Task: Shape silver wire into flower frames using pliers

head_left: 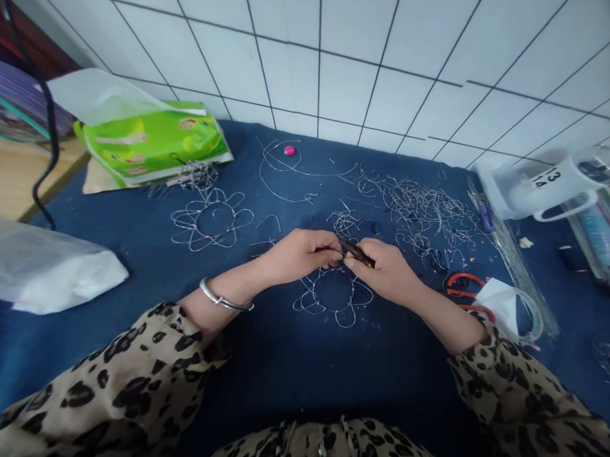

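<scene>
A flower-shaped wire piece (353, 301), with a ring, looped petals and small pink beads, is under my hands on the dark blue cloth. My left hand (311, 255) is closed in a pinch at its far edge, apparently on the wire; the fingertips cover the exact spot. My right hand (384, 266) is wrapped round a dark tool that looks like pliers (355, 249), its tip angled toward my left fingers. Its jaws are partly hidden. Just beyond my hands sits a small bunch of bent wire (344, 221). Another wire flower (231, 227) rests to the left.
Tangled wire offcuts (430, 209) spread at the right, near orange-handled scissors (466, 282), a tape roll (536, 316) and straight wires (526, 283). A white mug (557, 184) stands behind. At left are a green tissue pack (158, 143) and a plastic bag (58, 273). A tiled wall (340, 76) bounds the back.
</scene>
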A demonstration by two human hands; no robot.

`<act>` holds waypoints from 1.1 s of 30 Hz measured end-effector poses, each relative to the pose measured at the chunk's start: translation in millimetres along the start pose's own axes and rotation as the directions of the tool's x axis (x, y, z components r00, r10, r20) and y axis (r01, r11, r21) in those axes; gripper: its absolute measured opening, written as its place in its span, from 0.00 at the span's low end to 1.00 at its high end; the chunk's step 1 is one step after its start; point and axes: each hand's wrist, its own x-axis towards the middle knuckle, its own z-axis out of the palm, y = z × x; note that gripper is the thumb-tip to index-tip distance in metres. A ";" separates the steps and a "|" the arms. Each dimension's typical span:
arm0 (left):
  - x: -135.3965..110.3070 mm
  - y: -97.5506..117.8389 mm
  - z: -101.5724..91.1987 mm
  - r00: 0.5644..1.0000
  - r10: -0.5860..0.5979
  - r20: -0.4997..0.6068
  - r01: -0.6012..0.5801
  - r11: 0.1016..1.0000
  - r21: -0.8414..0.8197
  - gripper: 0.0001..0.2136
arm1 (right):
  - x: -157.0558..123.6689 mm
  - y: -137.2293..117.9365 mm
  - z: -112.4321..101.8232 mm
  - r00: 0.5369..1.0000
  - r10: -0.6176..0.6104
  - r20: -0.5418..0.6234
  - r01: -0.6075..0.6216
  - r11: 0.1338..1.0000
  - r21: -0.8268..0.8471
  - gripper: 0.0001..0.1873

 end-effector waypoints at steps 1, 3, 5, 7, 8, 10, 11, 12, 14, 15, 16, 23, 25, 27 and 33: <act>-0.2 0.8 -0.2 1.000 -0.002 -0.002 0.002 1.000 -0.014 0.08 | -0.8 -0.5 -2.3 1.000 -0.027 -0.001 0.027 0.999 -0.025 0.12; -0.7 2.8 -0.9 1.000 -0.012 -0.006 0.011 1.000 -0.021 0.08 | -3.5 -2.5 -9.0 0.996 -0.093 0.015 0.094 0.990 -0.102 0.12; -1.2 5.3 -1.8 1.000 -0.020 -0.012 0.020 1.000 0.004 0.08 | -7.7 -6.1 -17.2 0.989 -0.136 0.061 0.147 0.963 -0.224 0.10; -1.7 7.6 -2.5 0.999 -0.026 -0.018 0.027 0.999 0.032 0.08 | -12.8 -11.1 -24.5 0.985 -0.139 0.097 0.166 0.908 -0.384 0.10; -1.8 8.5 -2.6 0.999 -0.031 -0.021 0.032 0.999 0.042 0.08 | -15.3 -13.9 -27.1 0.987 -0.123 0.101 0.157 0.869 -0.470 0.10; -1.9 9.2 -2.3 0.999 -0.043 -0.024 0.045 0.997 0.055 0.07 | -20.0 -19.4 -29.7 0.988 -0.091 0.122 0.146 0.789 -0.597 0.09; -1.9 9.2 -1.9 0.999 -0.049 -0.024 0.050 0.997 0.061 0.07 | -21.9 -21.8 -29.7 0.988 -0.080 0.130 0.145 0.756 -0.639 0.08; -1.8 8.9 -1.4 0.998 -0.053 -0.027 0.054 0.996 0.066 0.07 | -23.5 -23.8 -28.9 0.988 -0.072 0.139 0.147 0.728 -0.670 0.07; -1.7 8.0 -0.4 0.998 -0.053 -0.034 0.056 0.995 0.077 0.07 | -25.5 -26.5 -25.8 0.988 -0.058 0.146 0.146 0.688 -0.711 0.06; -1.7 7.5 0.1 0.998 -0.052 -0.038 0.055 0.995 0.081 0.07 | -26.1 -27.1 -24.0 0.988 -0.051 0.143 0.140 0.673 -0.726 0.06; -1.7 7.1 0.5 0.998 -0.050 -0.043 0.053 0.995 0.085 0.08 | -26.5 -27.3 -22.1 0.989 -0.042 0.140 0.132 0.662 -0.738 0.05; -2.0 6.7 2.2 0.997 -0.056 -0.060 0.061 0.995 0.081 0.08 | -25.6 -24.1 -15.1 0.993 0.001 0.119 0.089 0.662 -0.745 0.06; -2.0 6.5 2.5 0.997 -0.054 -0.063 0.059 0.995 0.078 0.08 | -24.7 -23.5 -14.5 0.993 0.010 0.120 0.083 0.663 -0.744 0.06; -2.1 5.8 2.8 0.997 -0.051 -0.058 0.055 0.996 0.071 0.08 | -23.7 -23.2 -14.3 0.992 0.023 0.126 0.079 0.664 -0.744 0.06; -1.6 3.5 2.8 0.998 -0.041 -0.040 0.042 0.999 0.019 0.07 | -21.9 -20.2 -14.5 0.989 0.018 0.144 0.092 0.686 -0.721 0.06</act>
